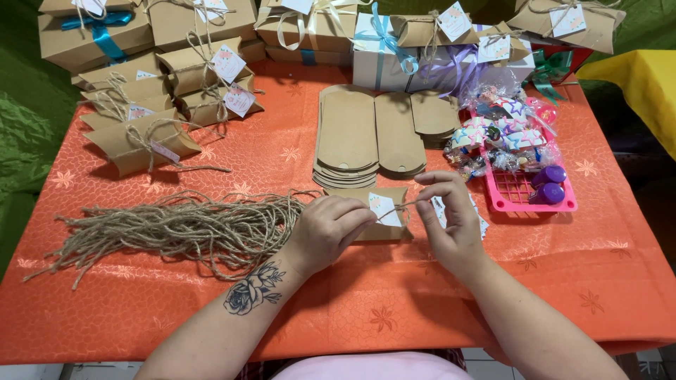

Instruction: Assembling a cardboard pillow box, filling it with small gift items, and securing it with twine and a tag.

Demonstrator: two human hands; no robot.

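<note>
Twine strand [403, 205] runs taut between our two hands above a kraft pillow box [377, 224] lying on the orange surface [422, 295] at centre. Our left hand [329, 229] rests knuckles-up on the box, fingertips pinching the strand beside a small white tag [384, 209]. Our right hand [451, 218] is raised on its wrist, thumb and forefinger pinched on the strand's other end. A loose twine bundle [176, 229] lies to the left; flat box blanks [348, 137] are stacked behind.
</note>
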